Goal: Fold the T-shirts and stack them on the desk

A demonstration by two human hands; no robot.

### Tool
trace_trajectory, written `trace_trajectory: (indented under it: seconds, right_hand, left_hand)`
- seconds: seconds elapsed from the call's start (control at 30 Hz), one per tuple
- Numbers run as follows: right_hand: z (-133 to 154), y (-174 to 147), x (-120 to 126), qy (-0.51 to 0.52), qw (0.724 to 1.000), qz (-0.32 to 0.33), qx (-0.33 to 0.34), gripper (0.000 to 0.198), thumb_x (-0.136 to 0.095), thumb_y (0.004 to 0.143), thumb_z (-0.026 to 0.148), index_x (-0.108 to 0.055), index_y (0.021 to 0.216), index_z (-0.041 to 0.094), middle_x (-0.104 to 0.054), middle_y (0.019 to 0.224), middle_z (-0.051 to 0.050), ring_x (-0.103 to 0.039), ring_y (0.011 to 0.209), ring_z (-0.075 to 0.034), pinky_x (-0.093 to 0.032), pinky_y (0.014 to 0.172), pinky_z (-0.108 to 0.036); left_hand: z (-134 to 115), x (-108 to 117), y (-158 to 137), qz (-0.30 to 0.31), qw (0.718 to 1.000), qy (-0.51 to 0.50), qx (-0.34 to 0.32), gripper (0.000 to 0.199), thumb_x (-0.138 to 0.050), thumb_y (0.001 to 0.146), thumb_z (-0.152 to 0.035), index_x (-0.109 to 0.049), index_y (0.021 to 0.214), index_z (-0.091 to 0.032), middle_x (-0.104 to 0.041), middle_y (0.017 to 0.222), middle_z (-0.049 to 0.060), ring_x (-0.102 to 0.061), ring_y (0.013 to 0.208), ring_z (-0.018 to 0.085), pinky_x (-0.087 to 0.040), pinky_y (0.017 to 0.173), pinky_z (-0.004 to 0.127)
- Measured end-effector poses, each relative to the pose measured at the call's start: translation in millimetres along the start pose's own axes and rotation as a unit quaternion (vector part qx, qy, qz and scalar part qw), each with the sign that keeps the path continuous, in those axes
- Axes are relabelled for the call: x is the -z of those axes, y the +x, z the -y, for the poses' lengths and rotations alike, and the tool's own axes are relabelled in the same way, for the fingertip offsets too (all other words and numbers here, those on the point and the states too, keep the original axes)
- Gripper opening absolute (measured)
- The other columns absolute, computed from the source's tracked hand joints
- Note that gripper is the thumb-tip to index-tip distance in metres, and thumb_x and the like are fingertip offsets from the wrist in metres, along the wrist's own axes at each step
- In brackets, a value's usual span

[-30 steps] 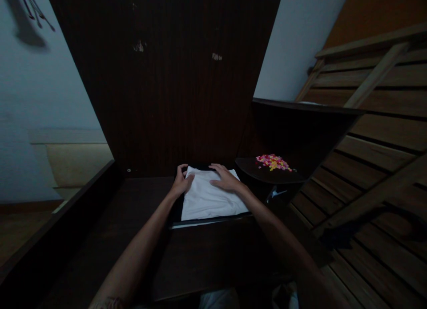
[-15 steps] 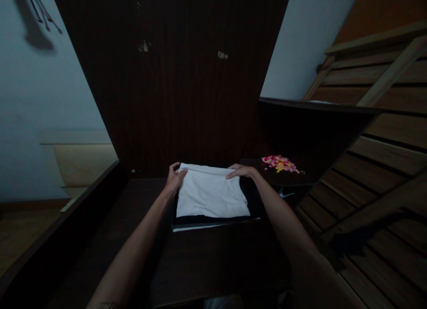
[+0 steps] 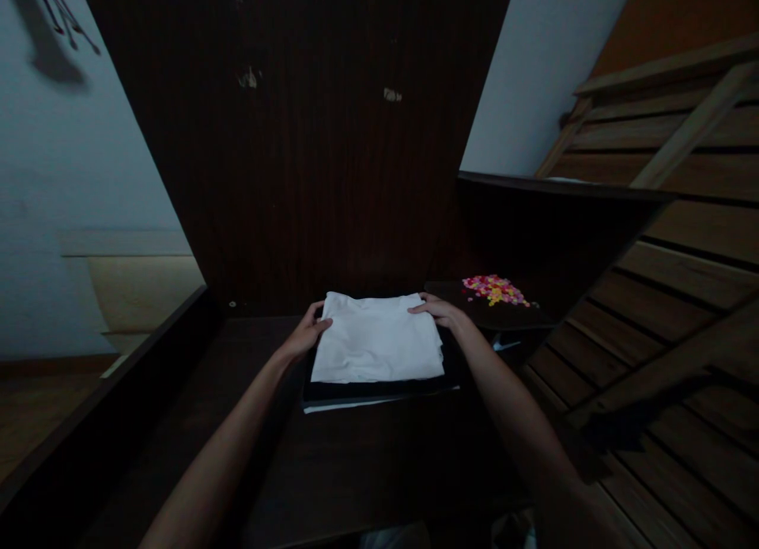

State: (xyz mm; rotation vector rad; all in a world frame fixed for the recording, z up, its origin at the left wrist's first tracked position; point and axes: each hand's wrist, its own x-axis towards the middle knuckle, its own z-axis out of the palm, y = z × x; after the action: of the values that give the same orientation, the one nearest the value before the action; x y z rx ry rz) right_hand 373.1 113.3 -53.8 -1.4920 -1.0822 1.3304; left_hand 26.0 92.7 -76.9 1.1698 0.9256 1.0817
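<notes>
A folded white cloth (image 3: 379, 339), perhaps a garment, lies on a stack of dark folded fabric (image 3: 356, 391) on the dark wooden desk. A thin pale edge shows under the stack at the front. My left hand (image 3: 309, 327) grips the white cloth at its left side, thumb on top and fingers tucked behind the edge. At the far right corner, my right hand (image 3: 437, 308) pinches it the same way. Some fingertips of both hands are hidden by the cloth.
Small pink, red and yellow pieces (image 3: 495, 290) lie heaped on a low shelf at the right. A tall dark panel (image 3: 332, 161) stands behind the desk. Wooden slats (image 3: 664, 272) rise on the right, and a raised board (image 3: 148, 359) edges the left.
The white cloth's far edge has shifted and now looks flatter and slightly rumpled. My left hand has slid a little toward me along its side. The view has moved slightly.
</notes>
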Motion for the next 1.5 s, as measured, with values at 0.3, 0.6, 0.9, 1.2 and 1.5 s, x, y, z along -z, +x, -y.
trace_trajectory:
  seconds: [0.3,0.6,0.9,1.2,1.5]
  right_hand:
    - [-12.0,5.5,-3.1,-0.128,0.987,-0.101,0.009,0.082,-0.083,0.063,0.031,-0.042,0.133,0.024,-0.066,0.105,-0.009,-0.068,0.086,-0.022,-0.057,0.071,-0.034]
    - [-16.5,-31.7,16.9,-0.16,0.973,0.093,0.137,0.094,-0.086,0.051,0.025,-0.048,0.137,0.025,-0.057,0.134,-0.008,-0.053,0.123,-0.026,-0.043,0.106,-0.04]
    - [-33.7,-56.3,18.6,-0.082,0.987,0.109,0.079,0.087,-0.081,0.058,0.022,-0.045,0.137,0.029,-0.06,0.127,-0.008,-0.06,0.114,-0.022,-0.053,0.092,-0.034]
    - [-34.5,-58.9,20.3,-0.402,0.904,-0.053,0.136,0.069,-0.073,0.059,0.011,-0.056,0.126,0.018,-0.064,0.092,-0.002,-0.063,0.087,-0.02,-0.051,0.081,-0.033]
    - [-10.3,-49.8,-47.4,-0.5,0.753,-0.186,0.386,0.039,-0.049,0.093,0.04,-0.065,0.119,0.015,-0.059,0.122,-0.016,-0.051,0.115,-0.029,-0.042,0.102,-0.045]
  left_hand:
    - [18.0,-3.0,16.5,-0.051,0.997,0.052,-0.029,0.075,-0.075,0.068,-0.027,-0.046,0.138,-0.025,-0.064,0.124,0.01,-0.066,0.098,0.021,-0.053,0.084,0.034]
    - [5.4,16.9,-0.2,0.112,0.966,0.234,0.001,0.087,-0.085,0.054,-0.031,-0.056,0.136,-0.021,-0.062,0.133,0.008,-0.056,0.123,0.028,-0.039,0.109,0.043]
    - [28.8,23.1,-10.9,0.145,0.955,0.256,0.013,0.116,-0.088,0.052,-0.029,-0.031,0.153,-0.026,-0.036,0.157,0.012,-0.035,0.143,0.031,-0.024,0.118,0.045]
    - [34.3,37.7,-11.7,0.191,0.942,0.277,-0.003,0.127,-0.088,0.053,-0.037,-0.017,0.157,-0.024,-0.034,0.157,0.015,-0.043,0.138,0.029,-0.034,0.114,0.044]
    - [9.2,-12.2,13.3,-0.099,0.795,0.552,-0.23,0.059,-0.046,0.092,-0.052,-0.053,0.136,-0.013,-0.045,0.15,0.017,-0.043,0.137,0.03,-0.033,0.114,0.044]
